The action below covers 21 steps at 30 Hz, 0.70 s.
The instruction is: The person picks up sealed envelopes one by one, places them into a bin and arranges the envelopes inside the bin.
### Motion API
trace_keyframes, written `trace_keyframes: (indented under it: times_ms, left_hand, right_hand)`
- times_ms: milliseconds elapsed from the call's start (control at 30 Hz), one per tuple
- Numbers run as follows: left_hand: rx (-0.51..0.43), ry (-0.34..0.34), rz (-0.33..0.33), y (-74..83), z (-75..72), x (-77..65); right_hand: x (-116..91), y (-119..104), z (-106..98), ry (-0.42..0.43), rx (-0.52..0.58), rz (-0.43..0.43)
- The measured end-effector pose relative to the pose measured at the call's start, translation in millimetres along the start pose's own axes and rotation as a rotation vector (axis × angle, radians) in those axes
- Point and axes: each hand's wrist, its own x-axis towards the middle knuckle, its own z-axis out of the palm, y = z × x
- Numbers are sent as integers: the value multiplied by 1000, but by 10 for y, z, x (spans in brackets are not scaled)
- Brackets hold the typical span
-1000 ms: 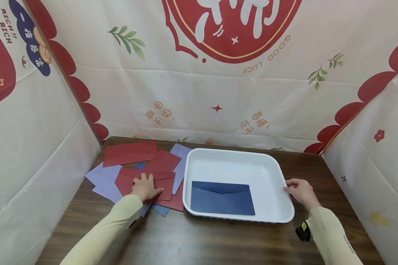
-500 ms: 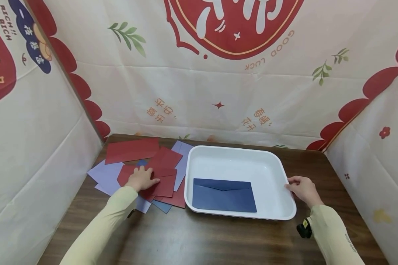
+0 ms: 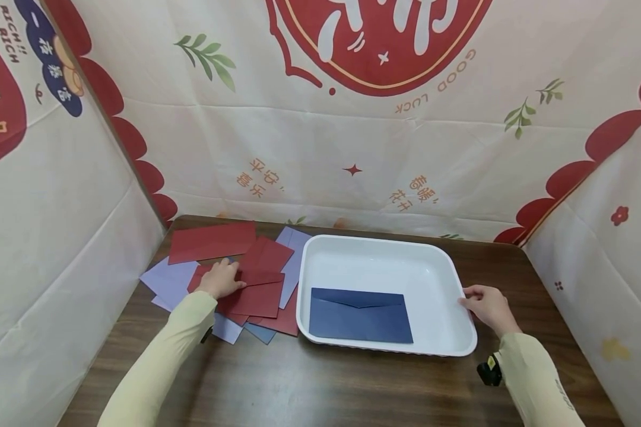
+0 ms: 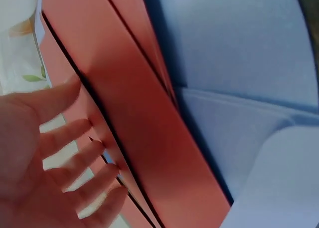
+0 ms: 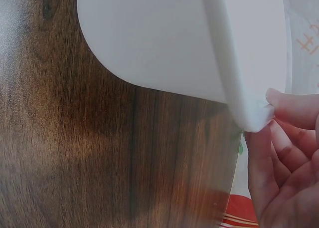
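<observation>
The left hand [image 3: 221,279], its fingers spread, touches a matte red paper envelope with a creased flap [image 3: 262,299]; in the left wrist view the fingertips meet the paper near a dark edge, perhaps because a raised edge gives thin, flat stock something to catch. Around it, other red envelopes, pale lavender paper envelopes [image 3: 165,279] and a blue paper corner [image 3: 260,333] overlap at odd angles, leaving some edges exposed. The right hand [image 3: 488,307] pinches the rim of a glossy white rounded-corner tray, plastic by its look [image 3: 435,296], probably to steady it on the smooth, wood-grained desk [image 3: 326,382]. Inside, a dark blue rectangular envelope [image 3: 358,320] lies flat along the near side, its shallow pointed flap facing up, well apart from the right hand.
</observation>
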Motion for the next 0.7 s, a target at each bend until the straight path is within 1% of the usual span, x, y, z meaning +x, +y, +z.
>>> trace_keyframes:
  times_ms: [133, 300, 567, 700]
  left_hand:
    - [-43, -20, -14, -34, -6, 50]
    - [-60, -37, -12, -79, -24, 90]
    - [-112, -73, 34, -98, -46, 121]
    - [-96, -84, 12, -87, -50, 120]
  right_hand:
    - [-81, -85, -16, -9, -9, 0]
    - [-77, -84, -14, -3, -4, 0]
    - [-73, -83, -16, 4, -2, -7]
    - [-56, -79, -17, -2, -5, 3]
